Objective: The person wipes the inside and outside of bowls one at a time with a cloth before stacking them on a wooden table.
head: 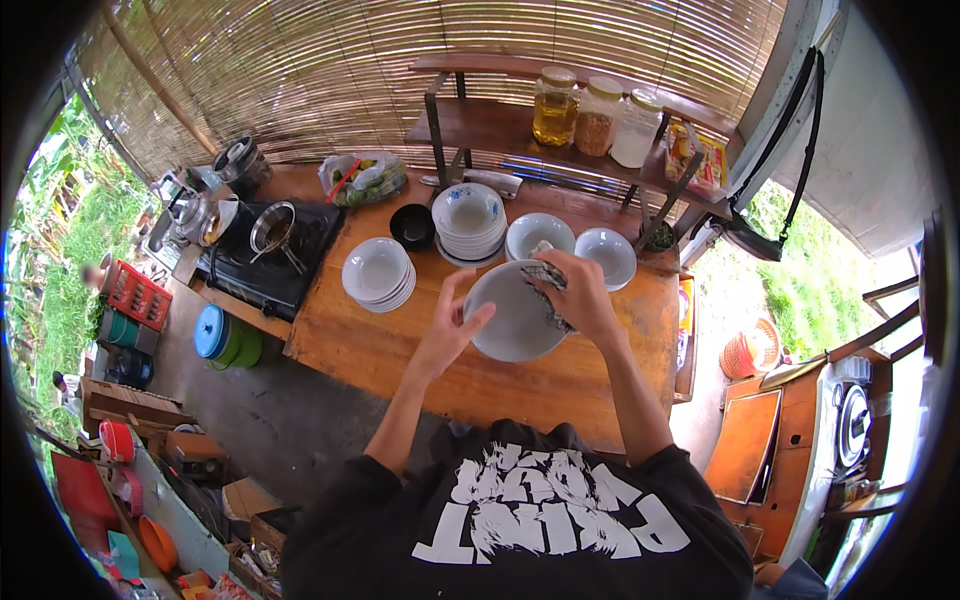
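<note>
My right hand is closed on a checked cloth at the right rim of a large white bowl. At that bowl's left side is my left hand, fingers spread and thumb over the rim; whether it grips the bowl cannot be told. A stack of small white bowls stands to the left. Behind are a taller stack of bowls with a blue-patterned one on top, another white bowl and, at the right, more white bowls. A small black bowl sits between the stacks.
The wooden table holds a bag of green produce and a cleaver at the back. A black gas stove with pans stands left. Above the table's rear, a wooden shelf bears glass jars. A lidded bucket is on the floor.
</note>
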Demonstrator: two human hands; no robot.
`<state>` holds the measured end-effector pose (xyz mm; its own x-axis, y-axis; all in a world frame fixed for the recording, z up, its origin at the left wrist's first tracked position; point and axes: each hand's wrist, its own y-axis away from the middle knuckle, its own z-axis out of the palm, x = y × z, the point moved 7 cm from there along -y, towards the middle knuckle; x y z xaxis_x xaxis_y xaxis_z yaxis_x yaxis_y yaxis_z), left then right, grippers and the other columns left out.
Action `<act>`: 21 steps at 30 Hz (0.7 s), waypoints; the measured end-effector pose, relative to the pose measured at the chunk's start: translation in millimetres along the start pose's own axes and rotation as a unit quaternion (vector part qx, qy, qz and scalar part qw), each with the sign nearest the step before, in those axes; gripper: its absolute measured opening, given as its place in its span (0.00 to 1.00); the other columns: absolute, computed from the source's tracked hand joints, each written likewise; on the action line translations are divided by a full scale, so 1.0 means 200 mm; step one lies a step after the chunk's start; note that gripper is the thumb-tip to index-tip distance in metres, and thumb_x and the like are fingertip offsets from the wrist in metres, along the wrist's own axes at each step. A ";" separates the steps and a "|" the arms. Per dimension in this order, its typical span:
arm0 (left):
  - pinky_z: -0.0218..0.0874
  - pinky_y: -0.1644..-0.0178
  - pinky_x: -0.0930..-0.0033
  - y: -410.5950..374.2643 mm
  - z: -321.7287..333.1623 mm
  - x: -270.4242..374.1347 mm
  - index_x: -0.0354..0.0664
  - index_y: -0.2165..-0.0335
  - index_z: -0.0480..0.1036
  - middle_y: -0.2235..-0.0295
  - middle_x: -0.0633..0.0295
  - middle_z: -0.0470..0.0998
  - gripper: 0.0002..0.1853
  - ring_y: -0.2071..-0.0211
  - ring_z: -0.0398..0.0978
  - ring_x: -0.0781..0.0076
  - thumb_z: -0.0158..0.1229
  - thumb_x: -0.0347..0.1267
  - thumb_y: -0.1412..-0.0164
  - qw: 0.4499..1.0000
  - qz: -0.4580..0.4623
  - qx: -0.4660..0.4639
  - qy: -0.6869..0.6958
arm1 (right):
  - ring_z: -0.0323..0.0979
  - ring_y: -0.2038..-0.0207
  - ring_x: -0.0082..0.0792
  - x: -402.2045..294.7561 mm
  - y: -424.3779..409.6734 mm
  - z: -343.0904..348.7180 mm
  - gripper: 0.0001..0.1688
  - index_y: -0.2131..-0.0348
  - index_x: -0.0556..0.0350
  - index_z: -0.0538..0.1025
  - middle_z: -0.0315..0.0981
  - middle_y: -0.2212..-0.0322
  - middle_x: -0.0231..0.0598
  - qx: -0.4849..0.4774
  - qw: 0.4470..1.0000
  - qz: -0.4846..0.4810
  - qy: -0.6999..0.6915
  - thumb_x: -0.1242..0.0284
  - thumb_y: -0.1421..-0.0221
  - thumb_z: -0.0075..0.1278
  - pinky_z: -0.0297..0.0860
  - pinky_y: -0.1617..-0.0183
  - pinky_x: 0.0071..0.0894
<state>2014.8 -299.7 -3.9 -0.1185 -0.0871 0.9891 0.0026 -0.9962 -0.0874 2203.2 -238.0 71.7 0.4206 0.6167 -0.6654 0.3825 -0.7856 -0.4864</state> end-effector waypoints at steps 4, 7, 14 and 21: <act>0.63 0.60 0.73 -0.13 0.00 0.06 0.37 0.44 0.67 0.65 0.64 0.78 0.22 0.66 0.69 0.80 0.55 0.37 0.31 0.979 0.114 0.091 -0.142 | 0.80 0.63 0.42 -0.05 0.01 -0.01 0.17 0.58 0.61 0.79 0.81 0.64 0.46 0.090 0.996 -0.021 -0.017 0.77 0.49 0.63 0.73 0.58 0.32; 0.63 0.60 0.71 -0.11 -0.11 -0.09 0.36 0.50 0.71 0.63 0.64 0.77 0.18 0.65 0.69 0.78 0.54 0.37 0.30 0.961 0.093 0.259 -0.008 | 0.80 0.64 0.32 0.19 0.21 0.25 0.16 0.55 0.57 0.78 0.81 0.65 0.44 0.256 0.878 0.145 -0.378 0.78 0.45 0.60 0.73 0.58 0.30; 0.65 0.54 0.74 -0.14 0.06 0.28 0.38 0.51 0.71 0.57 0.62 0.78 0.16 0.58 0.74 0.78 0.56 0.37 0.31 0.990 0.122 0.069 0.030 | 0.79 0.62 0.25 -0.03 0.00 -0.11 0.16 0.54 0.60 0.77 0.82 0.66 0.44 0.094 0.993 0.016 -0.076 0.79 0.43 0.57 0.71 0.55 0.27; 0.63 0.49 0.72 -0.14 0.04 0.05 0.37 0.46 0.69 0.53 0.63 0.76 0.23 0.52 0.71 0.75 0.55 0.41 0.31 0.941 0.090 0.269 0.184 | 0.79 0.63 0.44 -0.03 0.08 -0.03 0.21 0.55 0.59 0.77 0.80 0.64 0.46 0.321 0.922 0.076 -0.204 0.84 0.51 0.60 0.73 0.57 0.31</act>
<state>2021.7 -272.7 8.8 -0.4047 -0.3445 0.8471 0.5456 -0.8344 -0.0786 2212.2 -254.0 70.9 0.0355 0.5306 -0.8469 -0.2755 -0.8094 -0.5186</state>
